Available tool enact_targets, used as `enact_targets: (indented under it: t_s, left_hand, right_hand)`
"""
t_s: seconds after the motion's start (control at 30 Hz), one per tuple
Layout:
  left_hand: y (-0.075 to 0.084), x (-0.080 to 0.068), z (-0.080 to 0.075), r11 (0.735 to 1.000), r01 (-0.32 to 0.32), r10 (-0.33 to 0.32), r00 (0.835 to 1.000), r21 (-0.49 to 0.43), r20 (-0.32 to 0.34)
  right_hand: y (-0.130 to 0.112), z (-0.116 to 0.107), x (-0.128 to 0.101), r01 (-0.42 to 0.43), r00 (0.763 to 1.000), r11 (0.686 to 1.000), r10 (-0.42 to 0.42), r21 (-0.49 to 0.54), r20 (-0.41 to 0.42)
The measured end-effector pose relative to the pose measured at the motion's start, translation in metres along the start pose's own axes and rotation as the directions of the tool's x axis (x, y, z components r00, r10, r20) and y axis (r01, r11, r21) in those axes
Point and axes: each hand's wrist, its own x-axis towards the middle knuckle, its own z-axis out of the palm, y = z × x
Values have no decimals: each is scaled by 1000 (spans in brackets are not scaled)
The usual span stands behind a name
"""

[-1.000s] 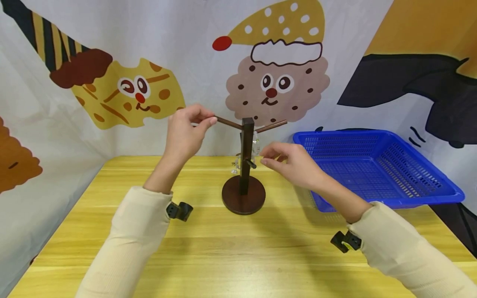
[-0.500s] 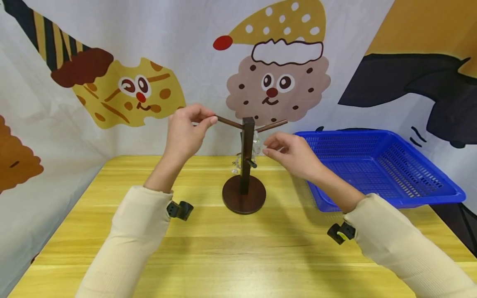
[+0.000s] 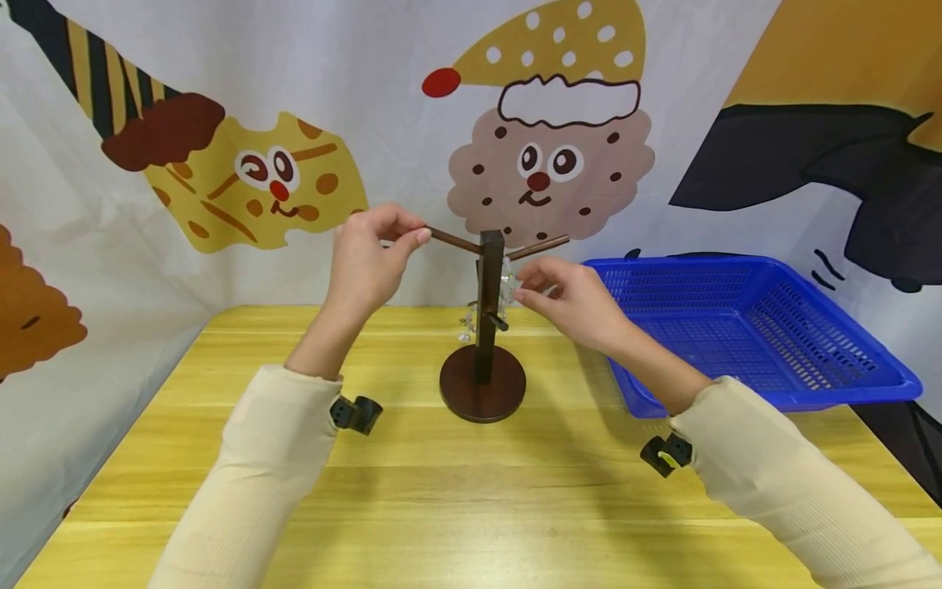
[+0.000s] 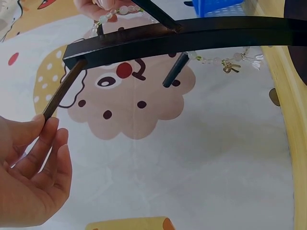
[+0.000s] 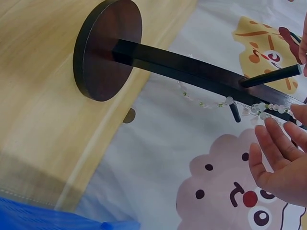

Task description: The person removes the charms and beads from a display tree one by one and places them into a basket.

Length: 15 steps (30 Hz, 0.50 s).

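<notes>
Near the worktop's (image 3: 471, 491) far edge, our left hand (image 3: 368, 266) pinches the stand's (image 3: 483, 327) upper peg to steady it, while our right hand (image 3: 570, 303) pinches the beaded bracelet (image 5: 216, 102) hanging there.

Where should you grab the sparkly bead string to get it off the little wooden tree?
Probably pinch the bead string at its top end, where it loops on the dark stand just under the right peg. Come from the right side, where the right hand already touches the beads. The left hand grips the left peg, steadying the stand. The beads are small, so fingertips suit best.
</notes>
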Motion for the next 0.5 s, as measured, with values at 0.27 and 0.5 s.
enact_targets:
  t_s: [0.27,0.5]
  left_hand:
    - [0,0,0,1000,7,-7,1000,-5,8]
    - [0,0,-1,1000,8,-8,1000,-3,7]
  right_hand:
    - [-1,4,4,21,1000,1000,-21,21,-11]
    - [-4,5,7,33,999,999,-33,-12,-20]
